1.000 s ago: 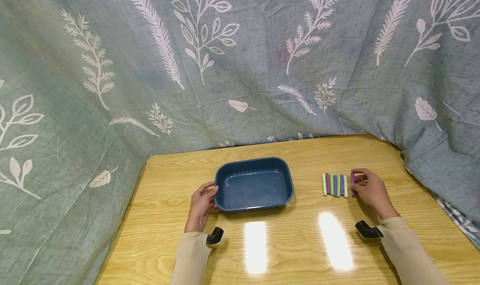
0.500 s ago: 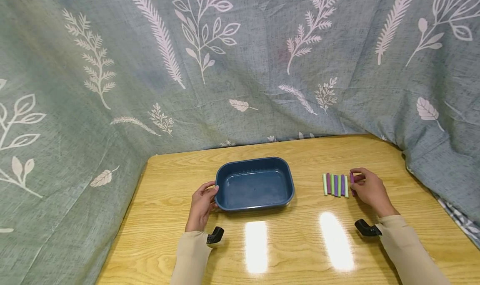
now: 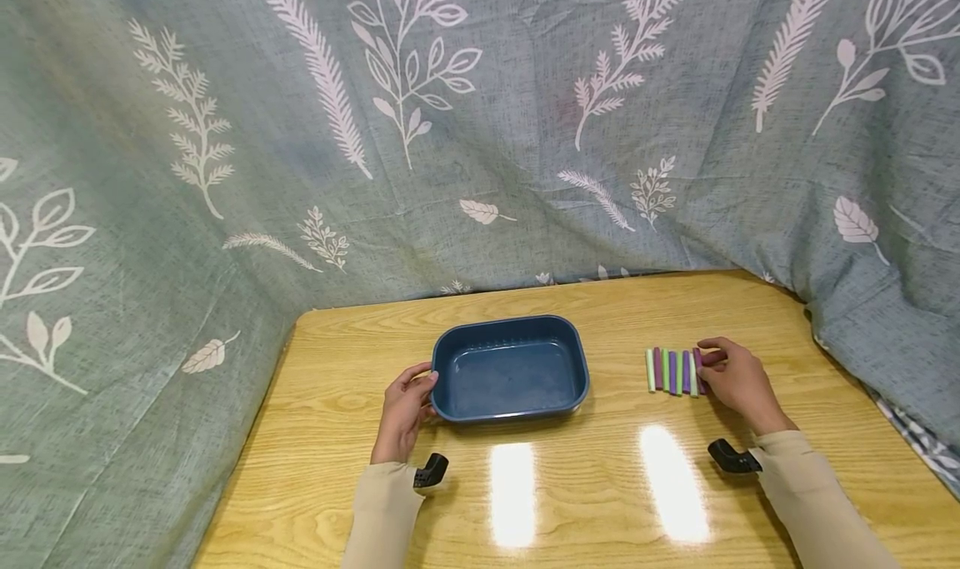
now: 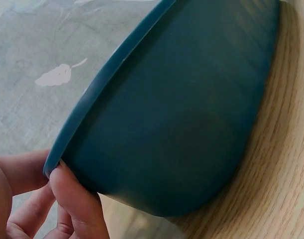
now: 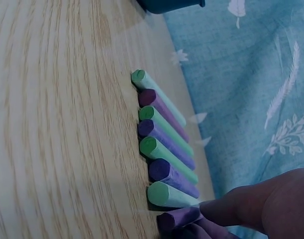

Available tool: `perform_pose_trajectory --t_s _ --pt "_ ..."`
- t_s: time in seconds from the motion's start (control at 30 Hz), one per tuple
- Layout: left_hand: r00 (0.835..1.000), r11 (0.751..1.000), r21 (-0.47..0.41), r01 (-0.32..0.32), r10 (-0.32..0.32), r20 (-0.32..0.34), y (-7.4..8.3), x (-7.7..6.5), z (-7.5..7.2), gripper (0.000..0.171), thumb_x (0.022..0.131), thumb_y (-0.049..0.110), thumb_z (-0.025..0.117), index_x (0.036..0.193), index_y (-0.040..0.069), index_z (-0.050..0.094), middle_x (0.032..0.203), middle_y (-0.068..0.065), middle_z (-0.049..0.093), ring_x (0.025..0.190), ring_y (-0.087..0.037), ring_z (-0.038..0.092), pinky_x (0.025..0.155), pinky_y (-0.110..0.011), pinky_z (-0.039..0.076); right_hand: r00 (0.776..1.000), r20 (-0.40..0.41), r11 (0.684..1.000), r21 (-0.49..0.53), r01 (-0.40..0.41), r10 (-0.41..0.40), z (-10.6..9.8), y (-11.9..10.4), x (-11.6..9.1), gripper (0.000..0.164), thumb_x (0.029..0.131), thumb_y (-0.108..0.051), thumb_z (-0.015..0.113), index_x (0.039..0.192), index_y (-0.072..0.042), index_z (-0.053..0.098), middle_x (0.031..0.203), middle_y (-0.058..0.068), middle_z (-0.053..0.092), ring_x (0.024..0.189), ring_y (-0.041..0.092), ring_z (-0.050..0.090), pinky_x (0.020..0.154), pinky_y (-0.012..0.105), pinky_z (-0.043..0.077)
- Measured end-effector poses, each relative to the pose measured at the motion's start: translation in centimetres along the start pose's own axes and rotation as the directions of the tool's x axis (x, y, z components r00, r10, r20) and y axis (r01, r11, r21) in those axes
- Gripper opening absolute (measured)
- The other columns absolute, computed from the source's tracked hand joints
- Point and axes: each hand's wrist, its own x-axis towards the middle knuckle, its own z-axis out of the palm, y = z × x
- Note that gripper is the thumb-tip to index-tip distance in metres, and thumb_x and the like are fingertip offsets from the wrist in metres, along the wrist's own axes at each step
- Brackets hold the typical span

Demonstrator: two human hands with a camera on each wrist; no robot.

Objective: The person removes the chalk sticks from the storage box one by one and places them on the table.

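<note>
At the left end of a dark blue plastic basin (image 3: 510, 416), my left hand (image 3: 403, 406) pinches the rim between thumb and fingers; the left wrist view shows this hold on the basin wall (image 4: 176, 114) up close. Far to the right, my right hand (image 3: 738, 383) pinches a purple chalk stick (image 5: 179, 219), its fingers hiding part of it. That stick lies alongside a pale green chalk stick (image 5: 166, 195), the nearest of a row of several sticks in pale green, green, violet and maroon. The row's far end is another pale green stick (image 5: 159, 97).
Both hands are over a wooden table (image 3: 600, 486) with two bright reflections near the front. A grey-green leaf-patterned cloth (image 3: 525, 136) hangs behind and at both sides. Black wrist mounts (image 3: 431, 471) stick out from both sleeves.
My right hand has moved a little left with the purple chalk stick, bringing it from a gap beside the row right up to the end stick. The left hand keeps its hold on the basin.
</note>
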Motion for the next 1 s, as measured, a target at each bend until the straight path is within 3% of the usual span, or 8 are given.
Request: perform_pose_trajectory --t_s 0.6,1.0 --pt "1.0 1.0 0.008 -0.006 0.006 -0.008 -0.12 0.31 -0.13 0.034 0.105 0.009 0.067 0.136 -0.002 0.061 0.088 0.002 0.065 0.068 -0.007 0.061 0.054 -0.019 0.049 1.0 -0.021 1.0 -0.009 0.013 -0.013 0.13 0.15 -0.2 0.039 0.099 0.003 0.063 0.134 0.018 0.055 0.113 0.038 0.065 0.1 0.053 0.068 0.079 0.058 0.058" --pt "0.999 1.0 0.016 -0.003 0.002 0.032 -0.27 0.13 -0.52 0.039 0.106 0.014 0.067 0.141 -0.001 0.059 0.092 0.002 0.065 0.071 -0.007 0.061 0.056 -0.02 0.049 0.999 -0.035 1.0 -0.015 0.019 -0.019 -0.34 0.51 -0.39 0.039 0.1 0.0 0.064 0.135 0.016 0.055 0.116 0.038 0.065 0.104 0.055 0.066 0.081 0.061 0.057"
